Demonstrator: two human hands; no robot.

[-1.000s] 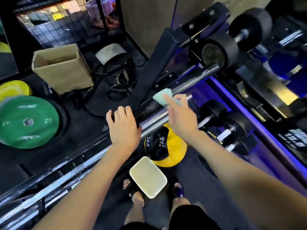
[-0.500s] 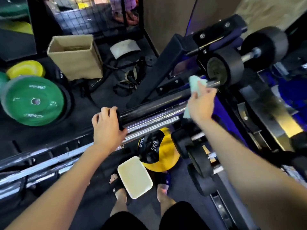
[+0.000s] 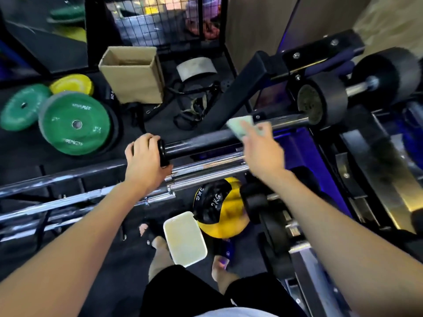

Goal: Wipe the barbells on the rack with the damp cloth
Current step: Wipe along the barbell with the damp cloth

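The left hand (image 3: 144,163) grips the end of the black steel barbell sleeve (image 3: 196,143), fingers curled over it beside the collar. The right hand (image 3: 261,149), at about three o'clock from the left one, presses the pale green damp cloth (image 3: 240,128) on the same bar, fingers closed around the cloth (the hand is blurred). This bar lies on top of several chrome barbells (image 3: 206,167) on the rack. At six o'clock from the hands, a cream rectangular plastic tray (image 3: 184,239) and a yellow-and-black medicine ball (image 3: 219,209) rest on the floor. Green round weight plates (image 3: 75,123) are at nine o'clock, a brown cardboard box (image 3: 132,74) at eleven.
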